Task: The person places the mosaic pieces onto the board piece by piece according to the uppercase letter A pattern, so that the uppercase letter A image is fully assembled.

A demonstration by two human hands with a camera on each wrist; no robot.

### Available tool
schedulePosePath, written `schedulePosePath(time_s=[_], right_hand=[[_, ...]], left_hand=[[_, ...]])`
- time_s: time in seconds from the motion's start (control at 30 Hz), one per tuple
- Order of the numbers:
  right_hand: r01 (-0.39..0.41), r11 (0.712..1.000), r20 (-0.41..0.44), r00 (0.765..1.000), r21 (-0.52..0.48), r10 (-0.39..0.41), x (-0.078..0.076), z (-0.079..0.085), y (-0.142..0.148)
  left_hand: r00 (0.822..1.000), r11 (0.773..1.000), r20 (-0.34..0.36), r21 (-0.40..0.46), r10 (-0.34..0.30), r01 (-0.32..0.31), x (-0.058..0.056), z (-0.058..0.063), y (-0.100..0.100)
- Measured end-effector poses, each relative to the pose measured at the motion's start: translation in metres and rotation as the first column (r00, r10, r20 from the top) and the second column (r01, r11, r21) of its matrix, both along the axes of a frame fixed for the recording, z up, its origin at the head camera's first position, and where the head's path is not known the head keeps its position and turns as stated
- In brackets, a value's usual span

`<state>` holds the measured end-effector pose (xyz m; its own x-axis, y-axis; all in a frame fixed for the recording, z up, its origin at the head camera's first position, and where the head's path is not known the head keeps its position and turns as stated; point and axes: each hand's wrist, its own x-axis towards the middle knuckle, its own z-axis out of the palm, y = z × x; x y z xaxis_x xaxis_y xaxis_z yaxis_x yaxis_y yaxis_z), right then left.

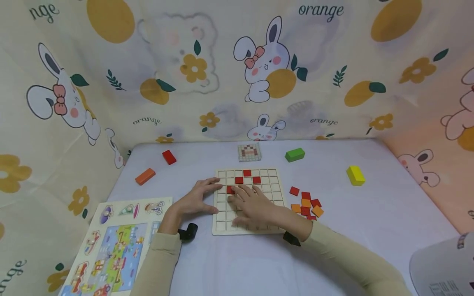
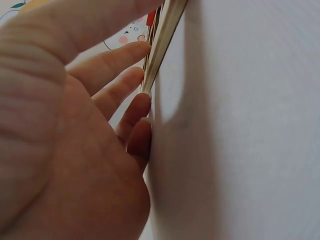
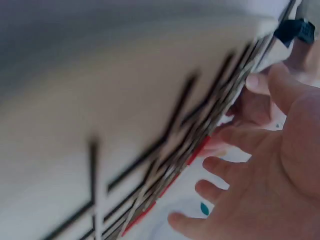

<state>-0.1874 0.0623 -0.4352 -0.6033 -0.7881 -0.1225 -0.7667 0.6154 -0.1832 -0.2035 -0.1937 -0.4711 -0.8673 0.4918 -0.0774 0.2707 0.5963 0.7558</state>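
Grid board [image 1: 273, 187] mid-table, right hand [image 1: 255, 207] over it, left hand [image 1: 196, 197] at its left edge.
Right fingers spread, released; index by the nearest red tile [image 1: 229, 190], part-covered, contact hard to tell. Left fingers loosely extended, grasping nothing, tips touching the edge. Cells under the right palm hidden; right wrist view blurs the near grid. Pattern card [image 1: 249, 152] print too small to read fully. Puzzle sheet [image 1: 101, 218] cut off lower left, part behind left sleeve [image 1: 159, 263]; white container [image 1: 440, 263] cut off lower right. Tile pile [image 1: 305, 203] just beside the board's right edge, part behind the right forearm. Far edge stands apart from the card; table [image 1: 222, 267] runs from front edge to frame bottom.
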Motion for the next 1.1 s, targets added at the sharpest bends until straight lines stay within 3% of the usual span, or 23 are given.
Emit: schedulePosePath(time_s=[0.27,0.6,0.87,1.0,1.1], right_hand=[[0.057,0.998,0.056,0.997,0.041,-0.059,-0.002,-0.005,0.002],[0.109,0.994,0.111,0.988,-0.029,-0.105,-0.008,0.008,0.025],[0.019,1.000,0.157,0.987,-0.020,-0.016,-0.014,0.012,0.013],[0.023,1.000,0.197,0.980,-0.002,-0.022,-0.018,0.013,0.006],[0.046,0.997,0.233,0.972,-0.063,-0.030,-0.023,0.012,0.012]], left_hand=[[1.000,1.000,0.014,0.007,0.014,-0.014,0.001,0.002,0.001],[1.000,1.000,0.000,-0.008,0.006,-0.006,0.001,0.001,0.001],[1.000,1.000,0.009,-0.003,0.005,-0.005,0.002,0.003,0.000],[1.000,1.000,0.010,-0.005,0.003,-0.003,0.002,0.002,0.000],[1.000,1.000,0.003,-0.007,0.000,0.000,0.001,0.001,0.001]])
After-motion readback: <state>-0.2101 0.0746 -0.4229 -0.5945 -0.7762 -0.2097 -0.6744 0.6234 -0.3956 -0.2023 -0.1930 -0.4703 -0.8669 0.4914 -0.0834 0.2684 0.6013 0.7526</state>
